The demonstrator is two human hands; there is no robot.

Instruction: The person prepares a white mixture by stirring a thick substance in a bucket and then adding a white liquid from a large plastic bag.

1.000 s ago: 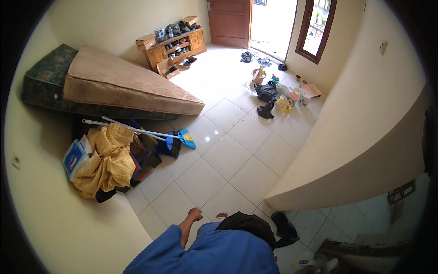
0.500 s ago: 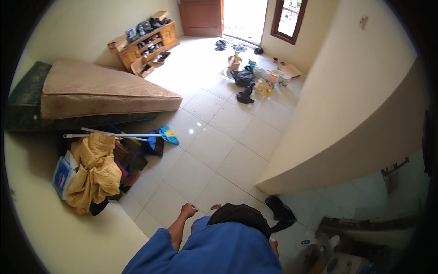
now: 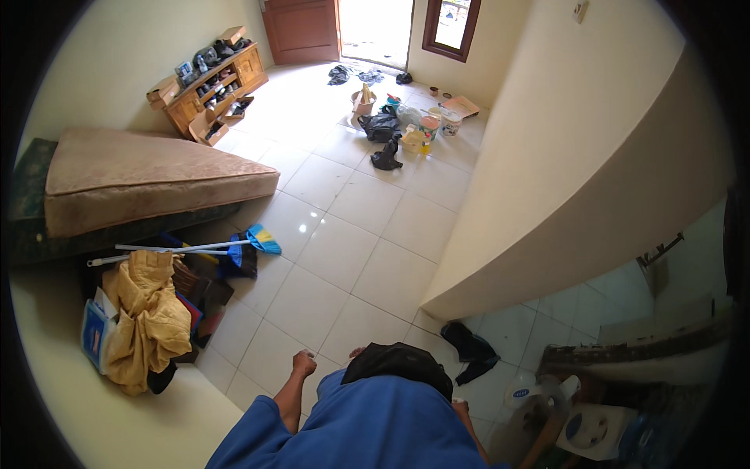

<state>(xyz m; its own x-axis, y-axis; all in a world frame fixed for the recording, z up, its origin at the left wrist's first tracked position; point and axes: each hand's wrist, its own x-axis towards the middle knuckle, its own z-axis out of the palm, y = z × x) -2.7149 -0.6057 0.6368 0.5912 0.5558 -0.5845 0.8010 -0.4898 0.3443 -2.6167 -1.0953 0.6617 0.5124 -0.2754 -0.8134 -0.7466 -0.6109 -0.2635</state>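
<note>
My left hand hangs at my side over the pale tiles, its fingers curled in with nothing seen in them. On the other side, my right hand shows only in part beside my blue shirt, and its fingers are mostly hidden. A black cloth lies across my front below the shirt. Nearest the right hand, on the floor, is a dark bundle like boots or cloth. Neither hand touches any of the things around.
Leaning mattresses, brooms and a heap with a gold cloth line the left. Ahead stand a wooden cabinet, buckets, black bags and an open door. A curved wall and a fan are right.
The room's things have shifted left in view as my head and body turned or moved. My left hand stays curled at my side; nothing was taken up or let go.
</note>
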